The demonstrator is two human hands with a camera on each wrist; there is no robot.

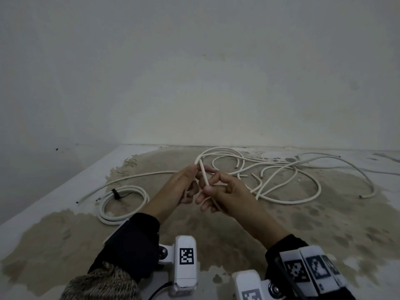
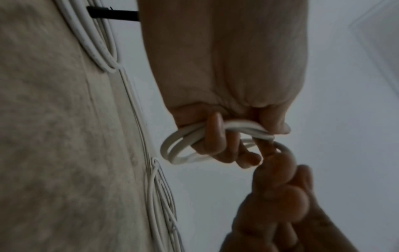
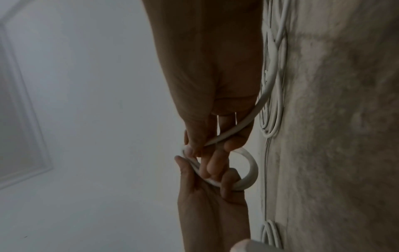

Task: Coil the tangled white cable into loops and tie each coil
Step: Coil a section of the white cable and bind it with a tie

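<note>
Both hands meet above the bench [image 1: 54, 204], working a white cable [image 1: 203, 172]; the left hand [image 1: 177, 187] has its fingers [image 2: 213, 133] curled round a few small loops of it, clamped on the bundle; the right hand [image 1: 225, 191] pinches a strand between thumb and fingers [image 3: 235, 141], the cable trailing past its palm to the tangled length [image 1: 281, 180] lying loose on the bench behind; a finished coil [image 1: 123, 204], bound by a black tie [image 1: 115, 194], lies flat to the left, well apart from the hands.
</note>
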